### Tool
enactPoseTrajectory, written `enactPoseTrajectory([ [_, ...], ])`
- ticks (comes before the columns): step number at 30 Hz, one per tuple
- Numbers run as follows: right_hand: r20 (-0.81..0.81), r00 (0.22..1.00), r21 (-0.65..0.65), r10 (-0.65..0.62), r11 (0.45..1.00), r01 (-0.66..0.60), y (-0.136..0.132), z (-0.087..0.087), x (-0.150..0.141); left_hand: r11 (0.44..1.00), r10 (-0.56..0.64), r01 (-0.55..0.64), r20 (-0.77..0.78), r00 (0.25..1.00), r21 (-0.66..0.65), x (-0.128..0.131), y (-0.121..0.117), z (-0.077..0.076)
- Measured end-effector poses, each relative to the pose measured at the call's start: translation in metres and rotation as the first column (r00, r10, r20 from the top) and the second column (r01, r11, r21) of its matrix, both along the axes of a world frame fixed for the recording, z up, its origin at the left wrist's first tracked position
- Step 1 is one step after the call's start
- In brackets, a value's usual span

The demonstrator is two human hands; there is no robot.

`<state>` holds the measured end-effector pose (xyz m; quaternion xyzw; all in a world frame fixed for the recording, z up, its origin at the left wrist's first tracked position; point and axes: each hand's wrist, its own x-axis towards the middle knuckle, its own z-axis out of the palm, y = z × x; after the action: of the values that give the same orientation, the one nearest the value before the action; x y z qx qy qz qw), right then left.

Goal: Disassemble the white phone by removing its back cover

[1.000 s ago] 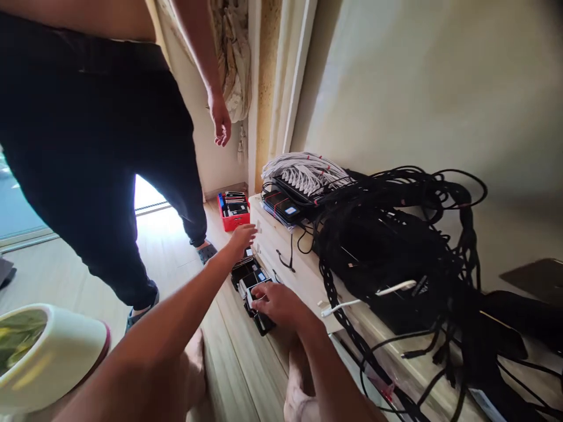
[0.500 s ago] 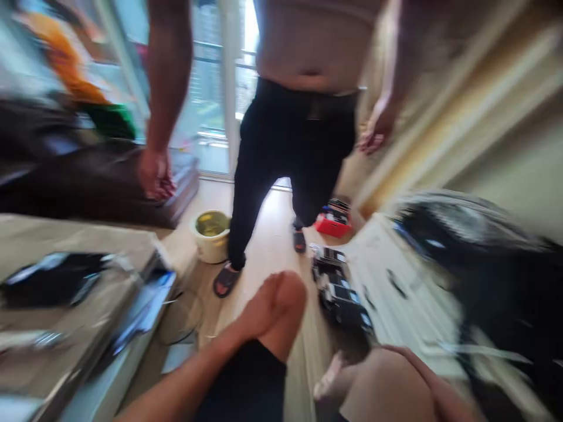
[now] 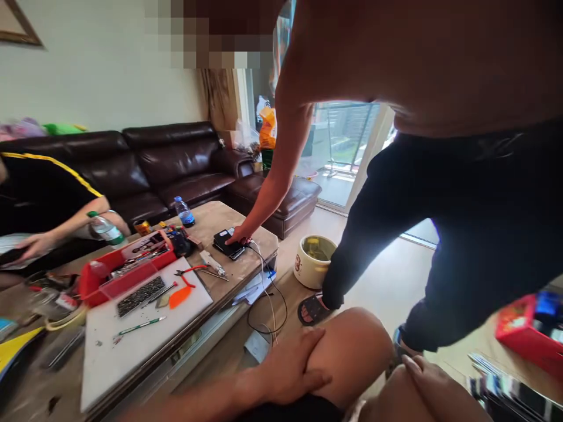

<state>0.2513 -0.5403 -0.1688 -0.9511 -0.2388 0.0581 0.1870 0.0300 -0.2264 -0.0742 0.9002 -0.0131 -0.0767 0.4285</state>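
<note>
My left hand [image 3: 294, 360] rests on my bare left knee [image 3: 352, 346], thumb and fingers spread, holding nothing. On the right knee [image 3: 391, 392] lies my right hand [image 3: 433, 375], its visible fingers stretched flat and nothing in them. Another person in dark trousers leans across in front of me. That person's hand [image 3: 237, 235] touches a stack of black phones [image 3: 227, 247] at the table's corner, where cables hang down. A white mat [image 3: 145, 357] on the table bears an orange pick [image 3: 179, 297], red-handled pliers [image 3: 187, 271] and a green pen-like tool [image 3: 141, 326].
The low table [image 3: 211, 211] also carries a red toolbox [image 3: 105, 281] and bottles. Beyond it, a second person sits on a brown sofa [image 3: 176, 155]. A cream pot [image 3: 303, 266] stands on the floor. A red box [image 3: 523, 328] is at the right.
My view has swung left onto the table and sofa. The standing person has bent over and stretched an arm to the phones. Both my hands stay on my knees.
</note>
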Motion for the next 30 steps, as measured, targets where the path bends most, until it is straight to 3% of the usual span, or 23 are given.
enactPoseTrajectory([
  [3, -0.1, 0.962, -0.013, 0.254, 0.966, -0.256, 0.022, -0.016, 0.02, 0.992, 0.125, -0.124, -0.058, 0.99, 0.035, -0.012, -0.01, 0.013],
  [6, -0.117, 0.934, 0.017, 0.338, 0.941, -0.339, 0.041, -0.021, 0.024, 0.966, 0.255, -0.247, -0.122, 0.959, 0.078, -0.016, -0.026, 0.025],
  [10, -0.271, 0.929, 0.146, 0.252, 0.965, -0.219, 0.076, -0.014, 0.016, 0.883, 0.468, -0.458, -0.119, 0.876, 0.107, -0.031, -0.038, 0.033],
  [14, -0.375, 0.894, 0.235, 0.244, 0.958, -0.163, 0.121, -0.009, 0.008, 0.76, 0.649, -0.634, -0.124, 0.75, 0.143, -0.074, -0.035, 0.036],
  [17, -0.358, 0.889, 0.204, 0.285, 0.953, -0.224, 0.156, -0.01, 0.0, 0.687, 0.727, -0.708, -0.153, 0.669, 0.164, -0.119, -0.026, 0.03],
  [20, -0.301, 0.911, 0.123, 0.283, 0.958, -0.257, 0.193, -0.012, -0.014, 0.626, 0.78, -0.764, -0.125, 0.613, 0.157, -0.169, -0.012, 0.013],
  [24, -0.231, 0.934, -0.044, 0.273, 0.956, -0.291, 0.239, -0.005, -0.041, 0.583, 0.812, -0.812, -0.073, 0.58, 0.038, -0.232, 0.016, -0.01],
  [27, -0.146, 0.901, -0.16, 0.409, 0.889, -0.43, 0.259, 0.01, -0.049, 0.56, 0.822, -0.823, -0.063, 0.567, -0.1, -0.265, 0.041, -0.02],
  [30, -0.032, 0.762, -0.363, 0.647, 0.703, -0.612, 0.27, 0.036, -0.045, 0.544, 0.828, -0.813, -0.025, 0.56, -0.208, -0.275, 0.071, -0.019],
])
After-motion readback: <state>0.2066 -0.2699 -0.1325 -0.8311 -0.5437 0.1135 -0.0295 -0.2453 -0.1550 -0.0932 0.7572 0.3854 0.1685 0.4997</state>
